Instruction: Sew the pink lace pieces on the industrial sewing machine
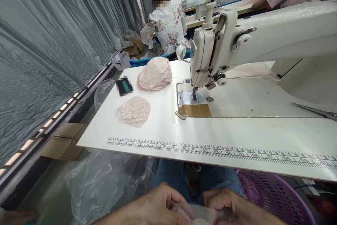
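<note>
Low at the bottom edge, over my lap, my left hand (172,206) and my right hand (223,205) grip a piece of pale pink lace fabric (196,211) between them. Fingers of both hands are closed on it, and its lower part runs out of view. Above, on the white sewing table (158,132), one flat pink lace piece (134,111) lies apart. Behind it rests a stack of pink lace pieces (154,74). The sewing machine (207,56) stands to the right, its presser foot (194,95) over the metal plate with no fabric under it.
Scissors (316,110) lie at the right of the machine bed. A printed ruler (210,150) runs along the front edge. A purple basket (276,197) stands below right, clear plastic (102,183) and a cardboard box (63,140) at left. A person (168,21) sits ahead.
</note>
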A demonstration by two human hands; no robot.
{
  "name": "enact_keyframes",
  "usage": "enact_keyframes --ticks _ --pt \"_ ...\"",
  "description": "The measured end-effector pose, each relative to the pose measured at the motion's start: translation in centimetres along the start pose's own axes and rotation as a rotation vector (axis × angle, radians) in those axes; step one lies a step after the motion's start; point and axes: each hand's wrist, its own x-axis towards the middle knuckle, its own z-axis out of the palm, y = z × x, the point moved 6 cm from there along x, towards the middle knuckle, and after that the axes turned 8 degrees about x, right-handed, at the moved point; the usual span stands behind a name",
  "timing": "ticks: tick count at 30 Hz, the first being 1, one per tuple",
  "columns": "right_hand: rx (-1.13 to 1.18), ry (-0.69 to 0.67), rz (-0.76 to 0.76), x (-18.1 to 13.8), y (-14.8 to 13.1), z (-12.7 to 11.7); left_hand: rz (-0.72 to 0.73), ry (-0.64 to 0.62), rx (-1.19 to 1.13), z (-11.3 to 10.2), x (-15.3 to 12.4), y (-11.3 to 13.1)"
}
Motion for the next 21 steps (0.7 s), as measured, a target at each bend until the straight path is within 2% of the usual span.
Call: enact_keyframes --ticks 5,16,21 --pt "-0.035 0.004 -0.006 -0.07 0.09 -0.01 0.030 0.009 -0.002 0.24 0.16 0.32" --pt "-0.039 -0.029 -0.031 0.05 0.76 -0.02 -0.017 0.028 -0.018 -0.17 -0.61 0.38" --pt "-0.043 0.031 -0.011 0.39 0.43 0.13 -0.014 0.027 -0.100 0.17 -0.39 0.68"
